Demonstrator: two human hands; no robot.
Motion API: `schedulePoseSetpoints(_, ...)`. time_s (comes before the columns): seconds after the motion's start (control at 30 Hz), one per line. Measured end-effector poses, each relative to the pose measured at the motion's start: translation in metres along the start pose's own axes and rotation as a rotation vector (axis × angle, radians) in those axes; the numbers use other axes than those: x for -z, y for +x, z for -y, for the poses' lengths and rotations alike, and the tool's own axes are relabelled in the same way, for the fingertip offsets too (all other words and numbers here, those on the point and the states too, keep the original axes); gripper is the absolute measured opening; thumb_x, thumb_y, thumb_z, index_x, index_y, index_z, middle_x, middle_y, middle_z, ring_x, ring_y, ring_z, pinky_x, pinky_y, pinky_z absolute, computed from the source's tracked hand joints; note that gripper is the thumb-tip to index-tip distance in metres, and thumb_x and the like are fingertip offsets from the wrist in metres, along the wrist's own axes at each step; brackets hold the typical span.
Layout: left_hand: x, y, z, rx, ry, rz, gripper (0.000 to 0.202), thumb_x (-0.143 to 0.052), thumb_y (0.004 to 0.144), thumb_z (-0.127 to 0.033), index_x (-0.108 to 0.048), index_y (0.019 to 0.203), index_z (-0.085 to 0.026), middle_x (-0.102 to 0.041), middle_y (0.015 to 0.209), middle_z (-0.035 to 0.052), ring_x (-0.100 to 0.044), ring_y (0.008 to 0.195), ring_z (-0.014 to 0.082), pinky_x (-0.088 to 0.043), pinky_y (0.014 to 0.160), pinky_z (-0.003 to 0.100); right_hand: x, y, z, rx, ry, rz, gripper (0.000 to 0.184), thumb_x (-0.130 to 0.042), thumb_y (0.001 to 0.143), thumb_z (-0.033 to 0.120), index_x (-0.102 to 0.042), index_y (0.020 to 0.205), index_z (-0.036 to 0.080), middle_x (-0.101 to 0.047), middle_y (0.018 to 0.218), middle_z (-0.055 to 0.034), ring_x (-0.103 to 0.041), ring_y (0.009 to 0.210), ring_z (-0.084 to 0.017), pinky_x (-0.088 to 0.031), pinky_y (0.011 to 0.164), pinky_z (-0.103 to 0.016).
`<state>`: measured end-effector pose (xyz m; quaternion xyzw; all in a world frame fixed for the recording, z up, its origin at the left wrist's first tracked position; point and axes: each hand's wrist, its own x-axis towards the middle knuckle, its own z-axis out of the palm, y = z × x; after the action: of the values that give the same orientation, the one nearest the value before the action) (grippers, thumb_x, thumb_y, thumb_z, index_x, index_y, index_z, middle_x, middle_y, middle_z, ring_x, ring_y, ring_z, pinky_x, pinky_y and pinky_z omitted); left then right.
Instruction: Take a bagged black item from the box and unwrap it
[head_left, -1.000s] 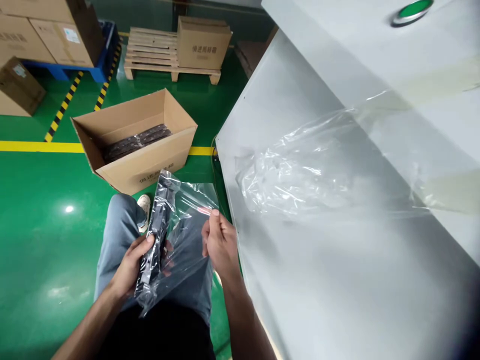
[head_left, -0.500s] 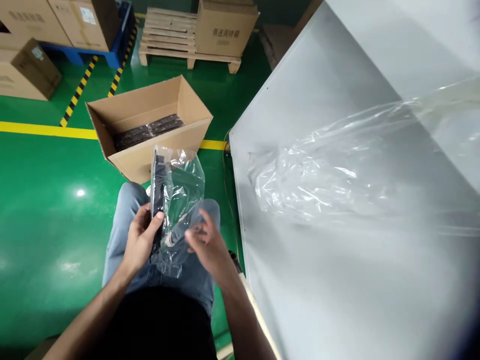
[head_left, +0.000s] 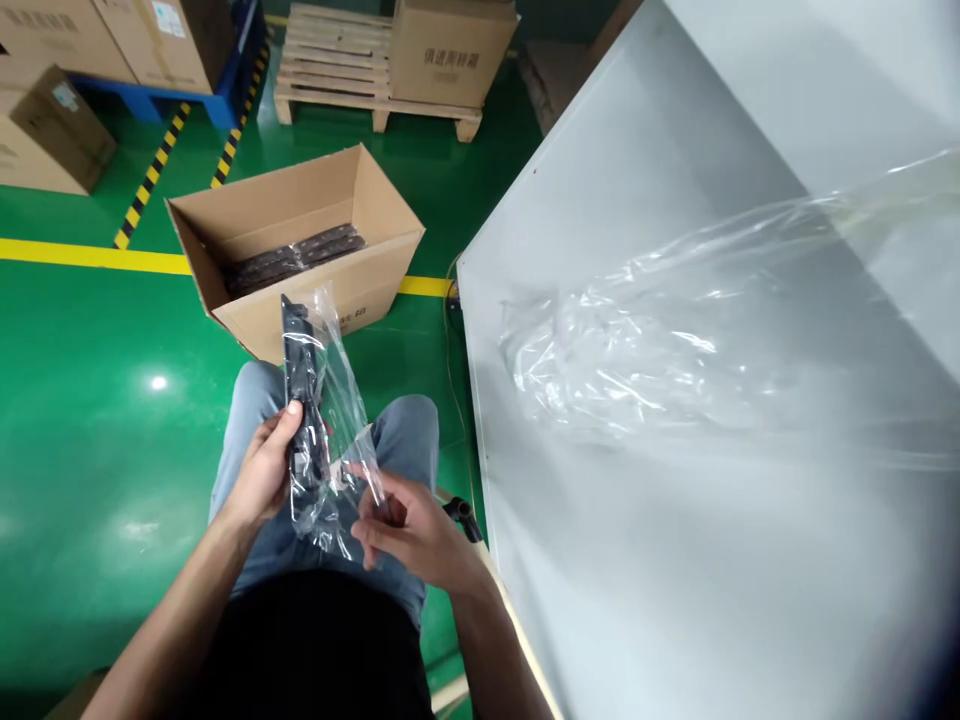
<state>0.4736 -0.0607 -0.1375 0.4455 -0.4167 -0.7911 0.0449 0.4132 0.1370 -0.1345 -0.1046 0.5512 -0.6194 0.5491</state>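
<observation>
A long black part sits inside a clear plastic bag that I hold over my lap. My left hand grips the black part through the bag, thumb on its edge. My right hand pinches the bag's loose lower side between its fingers. The bag stands nearly upright, its top end pointing toward an open cardboard box on the floor, which holds several similar bagged black parts.
A white table fills the right side, with a heap of clear plastic bags on it. On the green floor are a wooden pallet carrying a box, more cartons at the back left, and yellow line markings.
The bag has been folded narrower around the black part. My right hand dropped from the bag's upper right edge to its lower side. The view tilted slightly.
</observation>
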Motion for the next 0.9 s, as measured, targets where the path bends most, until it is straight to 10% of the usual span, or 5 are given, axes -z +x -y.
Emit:
schedulePoseSetpoints(0.33, 0.003, -0.001, 0.011, -0.194, 0.179, 0.010, 0.067, -0.073, 0.080, -0.080, -0.073, 0.101, -0.017, -0.074, 0.085, 0.0061, -0.072, 0.083, 0.0257, -0.058, 0.075, 0.035, 0.020, 0.000, -0.015, 0.067, -0.116, -0.011, 0.078, -0.088, 0.084, 0.046, -0.057, 0.153, 0.026, -0.069, 0.096, 0.0000, -0.070, 0.068, -0.013, -0.056, 0.065, -0.028)
schedulePoseSetpoints(0.53, -0.005, -0.011, 0.022, -0.429, 0.443, -0.041, 0.059, -0.067, 0.092, -0.068, -0.067, 0.125, -0.020, -0.076, 0.121, 0.0071, -0.068, 0.114, 0.0277, -0.050, 0.102, 0.037, 0.014, 0.012, 0.005, 0.424, -0.465, -0.566, 0.092, -0.084, 0.085, 0.052, -0.044, 0.162, 0.025, -0.062, 0.142, -0.0164, -0.067, 0.124, -0.029, -0.058, 0.105, -0.049)
schedulePoseSetpoints(0.7, -0.005, -0.021, 0.040, -0.382, 0.521, 0.035, 0.057, -0.069, 0.093, -0.063, -0.065, 0.130, -0.021, -0.077, 0.119, 0.0076, -0.068, 0.114, 0.0283, -0.051, 0.100, 0.037, 0.003, 0.040, 0.032, 0.621, -0.620, -0.929, 0.042, -0.057, 0.104, 0.051, -0.070, 0.131, 0.022, -0.074, 0.112, -0.0113, -0.071, 0.101, -0.023, -0.058, 0.096, -0.041)
schedulePoseSetpoints(0.9, 0.015, -0.023, 0.039, -0.032, 0.290, 0.245, 0.074, -0.071, 0.081, -0.080, -0.076, 0.116, -0.015, -0.078, 0.094, 0.0123, -0.072, 0.075, 0.0266, -0.055, 0.062, 0.034, 0.028, 0.051, 0.039, 0.487, -0.304, -1.021, 0.047, -0.048, 0.104, 0.062, -0.070, 0.099, 0.021, -0.047, 0.056, 0.0076, -0.045, 0.049, -0.012, -0.041, 0.053, -0.027)
